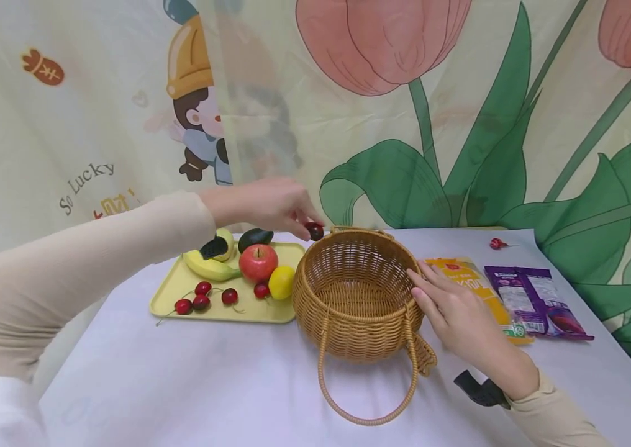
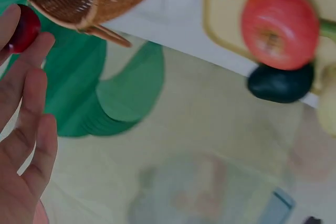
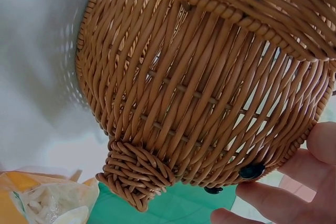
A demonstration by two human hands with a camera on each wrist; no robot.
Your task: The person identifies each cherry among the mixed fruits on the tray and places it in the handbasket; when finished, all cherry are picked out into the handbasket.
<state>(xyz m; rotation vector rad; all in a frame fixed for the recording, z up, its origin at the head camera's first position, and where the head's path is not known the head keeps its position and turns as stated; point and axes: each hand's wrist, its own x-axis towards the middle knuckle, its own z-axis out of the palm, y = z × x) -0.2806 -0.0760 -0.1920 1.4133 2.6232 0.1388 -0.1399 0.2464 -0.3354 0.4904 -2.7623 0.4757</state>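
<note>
A dark red cherry is pinched between the thumb and fingers of my left hand, just off the far left rim of a round wicker basket. The left wrist view shows that cherry at the fingertips, the other fingers spread. My right hand rests on the basket's right side with fairly straight fingers. From the right wrist, the fingers touch the woven wall near a black button eye. The basket stands upright, and its visible inside holds nothing. Its handle hangs down toward me.
Left of the basket, a yellow tray holds an apple, a lemon, a banana, an avocado and several cherries. To the right lie an orange bag, a purple bag and a red lollipop.
</note>
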